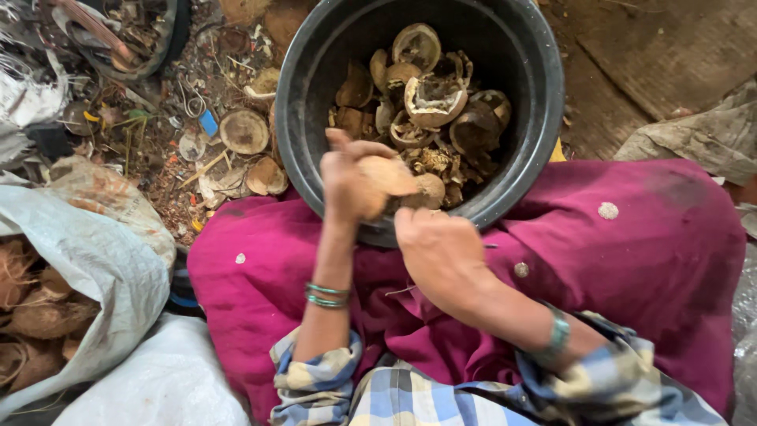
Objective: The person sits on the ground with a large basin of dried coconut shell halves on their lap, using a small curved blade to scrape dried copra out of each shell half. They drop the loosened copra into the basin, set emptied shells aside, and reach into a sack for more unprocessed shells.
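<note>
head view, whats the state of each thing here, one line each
black tub: upright, partly filled with broken shell pieces
shell pieces: cracked open, hollow, piled loosely in the tub
flat brown piece: held in the left hand
left hand: closed around the flat piece, over the tub's rim
right hand: at the tub's near rim; hold unclear
white sack: open, husked brown lumps inside

The far rim of the black tub (544, 87) is cut off by the top edge. The left hand (351, 185) covers part of the brown shell piece (388, 175) it grips. The right hand (438, 252) is blurred, its fingertips hidden. The sack (102, 260) at left runs off the frame.
</note>
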{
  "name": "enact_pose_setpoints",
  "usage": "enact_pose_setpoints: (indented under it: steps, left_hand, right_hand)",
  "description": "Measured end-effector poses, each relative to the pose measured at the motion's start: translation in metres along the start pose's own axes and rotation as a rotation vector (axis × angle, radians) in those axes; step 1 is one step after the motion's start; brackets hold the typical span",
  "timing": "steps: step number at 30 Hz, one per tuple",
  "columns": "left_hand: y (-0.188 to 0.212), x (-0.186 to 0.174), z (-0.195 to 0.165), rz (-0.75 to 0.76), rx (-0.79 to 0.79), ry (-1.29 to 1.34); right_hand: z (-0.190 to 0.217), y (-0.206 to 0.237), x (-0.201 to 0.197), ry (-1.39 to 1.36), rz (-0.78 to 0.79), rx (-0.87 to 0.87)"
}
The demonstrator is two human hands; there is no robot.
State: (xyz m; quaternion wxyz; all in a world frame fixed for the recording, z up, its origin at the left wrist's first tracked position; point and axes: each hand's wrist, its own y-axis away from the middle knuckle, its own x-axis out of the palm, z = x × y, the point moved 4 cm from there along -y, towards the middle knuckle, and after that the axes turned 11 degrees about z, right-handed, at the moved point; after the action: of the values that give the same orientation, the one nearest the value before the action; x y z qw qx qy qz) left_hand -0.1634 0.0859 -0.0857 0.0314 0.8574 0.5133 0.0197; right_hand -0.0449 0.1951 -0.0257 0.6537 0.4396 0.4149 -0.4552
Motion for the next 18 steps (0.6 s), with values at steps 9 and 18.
enact_pose_setpoints:
  steps: [9, 18]
  left_hand:
    - [-0.014, -0.049, 0.050, -0.260, -0.020, 0.800]
    - [-0.017, -0.057, 0.075, -0.109, -0.100, 1.087]
  right_hand:
    - [-0.030, 0.004, -0.026, -0.069, -0.187, 0.055]
    - [-0.019, 0.014, -0.049, -0.235, -0.206, -0.053]
